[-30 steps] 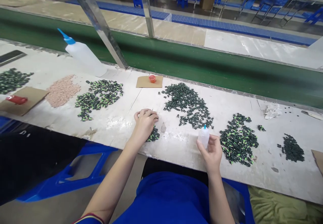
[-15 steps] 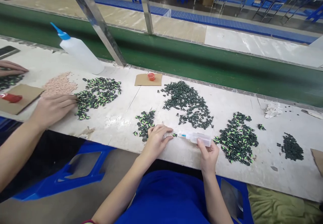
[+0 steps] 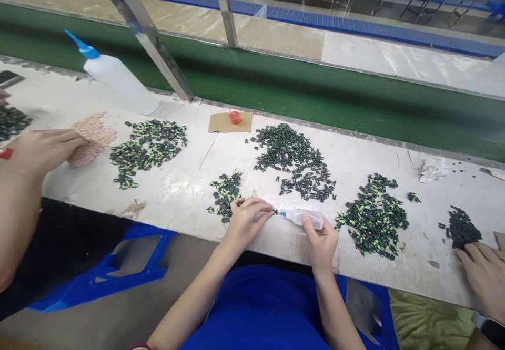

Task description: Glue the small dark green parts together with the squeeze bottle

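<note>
My left hand (image 3: 249,216) pinches a small black piece with green marks (image 3: 275,212) at its fingertips. A pale pointed object, partly hidden, also shows at these fingers; its kind is unclear. In my right hand (image 3: 321,239) lies a small translucent squeeze bottle (image 3: 305,217), held on its side. Its blue nozzle (image 3: 282,214) points left, close to the piece; whether they touch cannot be made out. Beside my left hand is a small pile of black-and-green pieces (image 3: 225,195). A larger such pile (image 3: 374,218) spreads right of my right hand, and dark elongated pieces (image 3: 292,155) lie beyond both.
A red cup (image 3: 234,117) sits on cardboard (image 3: 221,123). A large white bottle (image 3: 122,84) leans at back left, near a metal post (image 3: 158,50). Co-workers' hands (image 3: 51,150) are by pink pieces (image 3: 89,140) and, right, a hand (image 3: 483,271) by a black pile (image 3: 461,229).
The bottle's nozzle has moved slightly left, closer to the piece. A co-worker's hand at left has shifted left to the pink pieces; another person's hand has appeared at right.
</note>
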A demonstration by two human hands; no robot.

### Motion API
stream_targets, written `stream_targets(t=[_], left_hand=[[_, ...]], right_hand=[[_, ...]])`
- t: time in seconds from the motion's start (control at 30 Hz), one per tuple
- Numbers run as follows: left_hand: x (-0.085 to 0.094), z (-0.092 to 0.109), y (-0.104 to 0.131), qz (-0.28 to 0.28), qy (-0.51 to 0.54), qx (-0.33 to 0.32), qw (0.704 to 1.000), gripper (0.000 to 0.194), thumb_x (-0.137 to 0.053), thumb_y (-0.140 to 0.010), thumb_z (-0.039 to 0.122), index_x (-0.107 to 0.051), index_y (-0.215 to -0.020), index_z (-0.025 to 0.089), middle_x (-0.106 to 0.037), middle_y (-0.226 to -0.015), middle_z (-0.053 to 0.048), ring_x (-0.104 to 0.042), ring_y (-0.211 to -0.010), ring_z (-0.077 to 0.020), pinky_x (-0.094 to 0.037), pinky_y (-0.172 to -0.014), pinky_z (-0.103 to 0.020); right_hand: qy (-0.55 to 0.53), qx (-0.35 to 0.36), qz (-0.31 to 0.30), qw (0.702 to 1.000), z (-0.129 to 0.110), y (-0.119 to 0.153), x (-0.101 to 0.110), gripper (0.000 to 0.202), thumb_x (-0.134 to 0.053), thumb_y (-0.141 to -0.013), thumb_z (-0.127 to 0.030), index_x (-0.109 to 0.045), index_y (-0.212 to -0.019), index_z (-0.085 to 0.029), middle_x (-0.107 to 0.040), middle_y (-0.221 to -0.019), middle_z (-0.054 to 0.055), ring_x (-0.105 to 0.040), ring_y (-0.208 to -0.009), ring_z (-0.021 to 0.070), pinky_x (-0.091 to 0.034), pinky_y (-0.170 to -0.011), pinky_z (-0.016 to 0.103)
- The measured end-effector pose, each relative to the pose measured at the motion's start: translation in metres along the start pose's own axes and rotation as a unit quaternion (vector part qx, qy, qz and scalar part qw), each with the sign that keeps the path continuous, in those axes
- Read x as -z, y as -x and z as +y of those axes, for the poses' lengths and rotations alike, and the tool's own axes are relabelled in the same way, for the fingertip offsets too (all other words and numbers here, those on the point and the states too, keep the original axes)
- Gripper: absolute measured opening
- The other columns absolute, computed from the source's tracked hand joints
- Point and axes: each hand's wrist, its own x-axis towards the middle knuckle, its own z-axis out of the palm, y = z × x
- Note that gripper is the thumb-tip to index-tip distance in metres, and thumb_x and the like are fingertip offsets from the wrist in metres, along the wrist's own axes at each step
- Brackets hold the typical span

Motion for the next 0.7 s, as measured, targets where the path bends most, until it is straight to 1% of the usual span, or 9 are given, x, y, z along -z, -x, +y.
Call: stream_targets(t=[0.3,0.7], left_hand=[[-0.0012,-0.0012,0.0006,0.015,-0.016,-0.01,1.0,0.012,-0.07,-0.079,0.017,-0.07,-0.084,0.028,-0.075,-0.091,0.002,-0.067,-0.092,-0.02,-0.026,-0.095,-0.042],[-0.0024,-0.0044,0.0007,0.01,-0.008,-0.007,1.0,0.01,-0.071,-0.079,0.018,-0.071,-0.083,0.028,-0.075,-0.09,0.003,-0.066,-0.093,-0.0203,-0.026,-0.095,-0.042]], right_hand=[[0.008,-0.02,-0.014,1.0,0.0007,0.0009,-0.0001,0.03,-0.068,-0.071,-0.044,-0.07,-0.071,-0.014,-0.068,-0.064,0.004,-0.058,-0.061,0.0176,-0.048,-0.056,0.027],[0.015,-0.013,-0.019,1.0,0.0021,0.0008,0.0004,0.031,-0.067,-0.073,-0.044,-0.07,-0.072,-0.014,-0.067,-0.065,0.004,-0.058,-0.062,0.0179,-0.048,-0.057,0.028]])
